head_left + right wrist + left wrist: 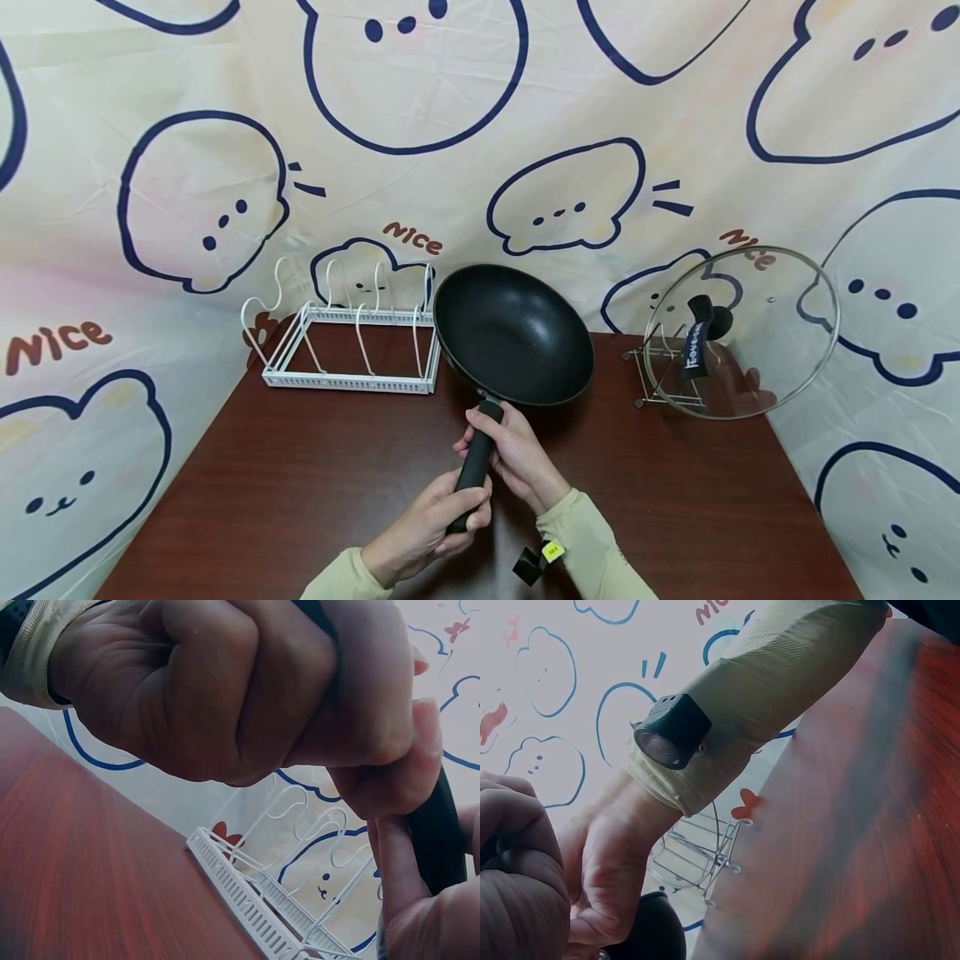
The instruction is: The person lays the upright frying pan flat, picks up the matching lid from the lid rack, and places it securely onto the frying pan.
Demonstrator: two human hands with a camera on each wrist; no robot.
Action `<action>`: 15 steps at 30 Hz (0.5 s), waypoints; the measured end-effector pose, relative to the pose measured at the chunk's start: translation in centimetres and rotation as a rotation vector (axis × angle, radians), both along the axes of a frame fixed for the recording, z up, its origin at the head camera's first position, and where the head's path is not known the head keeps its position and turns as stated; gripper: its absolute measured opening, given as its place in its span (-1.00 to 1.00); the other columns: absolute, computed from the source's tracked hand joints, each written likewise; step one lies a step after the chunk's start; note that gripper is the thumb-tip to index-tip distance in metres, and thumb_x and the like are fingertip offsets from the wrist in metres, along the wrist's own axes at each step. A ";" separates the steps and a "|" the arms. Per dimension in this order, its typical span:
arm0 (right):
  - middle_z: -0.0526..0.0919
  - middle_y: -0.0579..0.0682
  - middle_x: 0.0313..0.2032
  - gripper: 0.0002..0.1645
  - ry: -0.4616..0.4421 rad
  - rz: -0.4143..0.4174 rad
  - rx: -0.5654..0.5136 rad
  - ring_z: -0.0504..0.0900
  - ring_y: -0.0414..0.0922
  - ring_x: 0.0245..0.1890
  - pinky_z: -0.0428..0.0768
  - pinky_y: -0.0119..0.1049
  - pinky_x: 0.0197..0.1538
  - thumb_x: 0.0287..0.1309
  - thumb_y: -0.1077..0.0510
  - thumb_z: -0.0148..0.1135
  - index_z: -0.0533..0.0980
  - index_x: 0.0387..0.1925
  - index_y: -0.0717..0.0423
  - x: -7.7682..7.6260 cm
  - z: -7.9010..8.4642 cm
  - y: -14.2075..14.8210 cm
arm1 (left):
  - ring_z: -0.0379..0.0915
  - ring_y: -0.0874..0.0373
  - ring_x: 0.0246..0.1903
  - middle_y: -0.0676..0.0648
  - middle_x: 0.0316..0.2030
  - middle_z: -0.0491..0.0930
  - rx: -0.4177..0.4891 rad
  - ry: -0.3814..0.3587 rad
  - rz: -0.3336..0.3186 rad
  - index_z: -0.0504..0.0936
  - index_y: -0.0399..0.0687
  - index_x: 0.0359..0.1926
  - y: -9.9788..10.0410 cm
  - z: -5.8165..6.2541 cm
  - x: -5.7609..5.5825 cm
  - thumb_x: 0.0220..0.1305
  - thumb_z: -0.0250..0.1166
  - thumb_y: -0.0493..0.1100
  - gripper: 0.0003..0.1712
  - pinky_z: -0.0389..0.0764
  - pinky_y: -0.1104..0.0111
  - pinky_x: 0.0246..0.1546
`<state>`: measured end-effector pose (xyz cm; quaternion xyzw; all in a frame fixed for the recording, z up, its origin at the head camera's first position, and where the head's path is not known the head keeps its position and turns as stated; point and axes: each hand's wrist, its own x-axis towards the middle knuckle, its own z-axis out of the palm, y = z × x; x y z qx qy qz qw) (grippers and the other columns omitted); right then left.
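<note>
Pan point(517, 333), tilted with its inside toward the head camera, is held by its handle point(474, 467): left hand point(427, 521) gripping the end, right hand point(521, 454) clasping it nearer the pan. White rack point(348, 384) sits left of the pan, glass lid point(795, 333) well right. Pan-to-table point(637, 500) contact is hard to judge.

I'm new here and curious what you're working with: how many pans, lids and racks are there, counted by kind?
Pan: 1
Lid: 1
Racks: 2 (white rack, small rack)
Total: 4
</note>
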<state>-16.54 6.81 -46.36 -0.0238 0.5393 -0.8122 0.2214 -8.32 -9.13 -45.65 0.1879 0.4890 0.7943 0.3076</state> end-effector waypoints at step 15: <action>0.65 -0.02 -0.35 -0.57 -0.003 -0.013 0.022 0.80 -0.16 -0.38 0.79 -0.21 -0.08 0.45 0.11 0.22 0.25 0.11 0.21 -0.1 -0.1 0.2 | 0.20 0.49 -0.76 0.16 -0.47 0.39 0.013 0.004 -0.009 0.30 -0.16 -0.04 0.2 -0.5 -0.2 0.60 0.00 -0.19 -0.88 0.25 0.63 -0.72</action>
